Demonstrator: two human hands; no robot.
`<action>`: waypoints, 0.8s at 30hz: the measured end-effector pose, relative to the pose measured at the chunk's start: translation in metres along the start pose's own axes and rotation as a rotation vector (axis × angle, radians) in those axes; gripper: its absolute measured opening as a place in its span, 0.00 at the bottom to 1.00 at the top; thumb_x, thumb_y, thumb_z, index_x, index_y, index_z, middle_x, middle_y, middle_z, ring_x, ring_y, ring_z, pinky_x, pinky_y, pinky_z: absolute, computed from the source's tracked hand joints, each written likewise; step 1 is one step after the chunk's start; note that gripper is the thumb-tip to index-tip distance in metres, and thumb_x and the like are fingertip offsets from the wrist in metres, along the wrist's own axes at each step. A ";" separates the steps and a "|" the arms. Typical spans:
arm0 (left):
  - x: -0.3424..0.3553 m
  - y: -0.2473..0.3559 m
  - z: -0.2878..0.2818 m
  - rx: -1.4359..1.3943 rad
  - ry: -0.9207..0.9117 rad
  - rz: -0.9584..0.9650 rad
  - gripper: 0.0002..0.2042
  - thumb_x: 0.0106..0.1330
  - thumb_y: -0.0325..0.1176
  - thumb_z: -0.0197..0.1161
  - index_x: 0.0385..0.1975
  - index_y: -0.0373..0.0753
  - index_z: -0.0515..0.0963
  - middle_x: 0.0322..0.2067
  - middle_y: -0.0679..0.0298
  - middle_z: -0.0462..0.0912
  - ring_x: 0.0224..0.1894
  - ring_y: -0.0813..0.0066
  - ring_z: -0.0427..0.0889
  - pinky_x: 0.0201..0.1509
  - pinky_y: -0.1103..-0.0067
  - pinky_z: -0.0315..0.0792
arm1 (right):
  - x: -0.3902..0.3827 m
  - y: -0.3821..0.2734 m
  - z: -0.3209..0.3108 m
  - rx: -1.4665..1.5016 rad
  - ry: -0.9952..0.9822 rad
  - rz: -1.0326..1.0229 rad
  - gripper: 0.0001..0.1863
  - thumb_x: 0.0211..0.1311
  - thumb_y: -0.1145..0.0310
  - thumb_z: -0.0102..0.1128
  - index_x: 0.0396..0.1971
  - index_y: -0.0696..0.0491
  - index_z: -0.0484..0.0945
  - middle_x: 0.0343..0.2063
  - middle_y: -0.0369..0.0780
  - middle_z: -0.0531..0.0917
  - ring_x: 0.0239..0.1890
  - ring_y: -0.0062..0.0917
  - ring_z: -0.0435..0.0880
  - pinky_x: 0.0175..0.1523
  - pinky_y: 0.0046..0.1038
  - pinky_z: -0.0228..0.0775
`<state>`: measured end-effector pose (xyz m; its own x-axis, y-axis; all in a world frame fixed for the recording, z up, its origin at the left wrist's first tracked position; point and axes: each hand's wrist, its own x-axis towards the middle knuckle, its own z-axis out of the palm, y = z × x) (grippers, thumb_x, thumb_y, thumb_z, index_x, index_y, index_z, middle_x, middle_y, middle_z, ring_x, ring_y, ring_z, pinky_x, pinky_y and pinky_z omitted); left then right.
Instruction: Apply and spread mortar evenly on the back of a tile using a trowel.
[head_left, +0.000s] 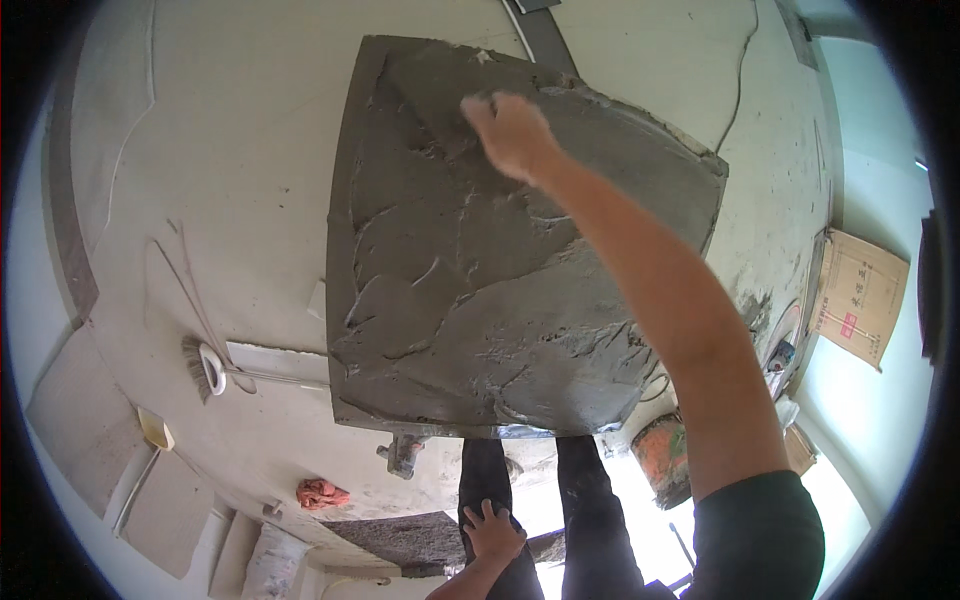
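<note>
A large flat panel [345, 300] fills the middle, its top coated with wet grey mortar [530, 300] that shows ridges and streaks. My right hand [512, 138] reaches to the far part of the panel, closed and slightly blurred. It grips what looks like a trowel [432, 95], whose flat blade lies against the mortar and is hard to tell from it. The handle is mostly hidden by my fingers. Down by the near edge, my left hand [493, 535] rests on my dark trouser leg with fingers spread, holding nothing.
On the left lie a broom [210, 370] and a long-handled dustpan [155, 428]. A red cloth [322, 494] and a dirty tool [403, 456] are near the panel's close edge. At right stand a mortar-stained bucket [662, 460] and a cardboard box [862, 298] against the wall.
</note>
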<state>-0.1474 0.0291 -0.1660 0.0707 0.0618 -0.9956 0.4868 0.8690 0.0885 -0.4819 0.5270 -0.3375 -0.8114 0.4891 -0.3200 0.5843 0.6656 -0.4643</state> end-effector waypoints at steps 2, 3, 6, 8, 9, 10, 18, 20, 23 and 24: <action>-0.002 -0.001 0.001 -0.007 0.006 -0.018 0.32 0.56 0.54 0.67 0.59 0.45 0.75 0.70 0.54 0.55 0.72 0.29 0.49 0.68 0.42 0.59 | 0.026 0.001 -0.011 -0.199 -0.045 -0.002 0.20 0.75 0.58 0.42 0.51 0.56 0.77 0.45 0.57 0.82 0.48 0.52 0.83 0.51 0.48 0.77; -0.002 0.003 0.001 -0.008 0.017 -0.015 0.32 0.55 0.54 0.68 0.59 0.45 0.75 0.70 0.54 0.55 0.72 0.29 0.49 0.68 0.42 0.58 | 0.040 0.013 -0.020 -0.298 -0.064 0.016 0.19 0.75 0.60 0.40 0.53 0.54 0.76 0.44 0.56 0.83 0.47 0.51 0.84 0.50 0.48 0.78; -0.003 0.008 -0.002 -0.018 0.001 -0.027 0.33 0.56 0.55 0.68 0.59 0.45 0.75 0.70 0.54 0.55 0.72 0.28 0.49 0.68 0.42 0.58 | 0.055 0.050 -0.035 -0.063 0.035 0.359 0.21 0.75 0.57 0.40 0.48 0.55 0.80 0.38 0.53 0.85 0.42 0.46 0.86 0.46 0.45 0.81; -0.001 0.014 -0.001 -0.013 -0.013 -0.027 0.33 0.55 0.55 0.68 0.59 0.45 0.75 0.70 0.54 0.55 0.72 0.28 0.49 0.68 0.42 0.58 | 0.059 0.077 -0.056 0.188 0.095 0.696 0.27 0.74 0.49 0.44 0.36 0.57 0.84 0.33 0.51 0.86 0.41 0.42 0.87 0.44 0.41 0.81; -0.003 0.016 -0.003 -0.008 -0.029 -0.038 0.33 0.55 0.56 0.68 0.59 0.45 0.75 0.70 0.54 0.56 0.72 0.28 0.49 0.68 0.41 0.58 | 0.052 0.086 -0.062 0.183 0.096 0.703 0.27 0.74 0.49 0.44 0.36 0.57 0.84 0.33 0.51 0.86 0.41 0.42 0.87 0.44 0.41 0.81; -0.004 0.018 -0.005 -0.002 -0.035 -0.030 0.33 0.55 0.56 0.68 0.59 0.45 0.75 0.70 0.54 0.56 0.72 0.28 0.49 0.68 0.41 0.58 | 0.043 0.096 -0.067 0.171 0.103 0.690 0.30 0.72 0.46 0.44 0.32 0.59 0.84 0.32 0.52 0.86 0.42 0.43 0.87 0.45 0.41 0.80; -0.009 0.015 0.000 0.052 -0.016 -0.075 0.32 0.55 0.56 0.69 0.58 0.45 0.76 0.68 0.52 0.57 0.72 0.31 0.49 0.69 0.45 0.59 | -0.042 0.135 -0.050 -0.070 0.194 0.319 0.34 0.71 0.42 0.45 0.34 0.62 0.83 0.35 0.56 0.84 0.45 0.55 0.82 0.55 0.47 0.73; 0.001 0.022 0.000 0.054 -0.011 -0.059 0.32 0.56 0.57 0.69 0.58 0.46 0.75 0.68 0.53 0.57 0.72 0.30 0.49 0.69 0.45 0.59 | -0.034 0.177 -0.078 -0.085 0.190 0.557 0.33 0.71 0.43 0.46 0.38 0.63 0.81 0.37 0.56 0.84 0.41 0.50 0.85 0.49 0.44 0.77; -0.001 0.030 0.007 0.078 0.000 -0.077 0.32 0.55 0.56 0.69 0.58 0.47 0.76 0.68 0.53 0.57 0.72 0.31 0.50 0.69 0.46 0.60 | -0.031 0.225 -0.122 0.204 0.090 0.849 0.33 0.71 0.43 0.47 0.40 0.64 0.80 0.35 0.54 0.84 0.35 0.43 0.87 0.41 0.40 0.79; 0.001 0.034 0.005 0.092 0.011 -0.078 0.32 0.55 0.56 0.69 0.58 0.46 0.76 0.68 0.53 0.57 0.72 0.31 0.50 0.69 0.47 0.60 | -0.034 0.241 -0.131 0.234 0.183 0.860 0.33 0.71 0.42 0.48 0.39 0.64 0.80 0.33 0.52 0.84 0.33 0.40 0.86 0.38 0.38 0.79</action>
<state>-0.1266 0.0566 -0.1637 0.0198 0.0017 -0.9998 0.5680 0.8229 0.0126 -0.3119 0.7445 -0.3306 -0.0701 0.8592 -0.5068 0.9531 -0.0923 -0.2882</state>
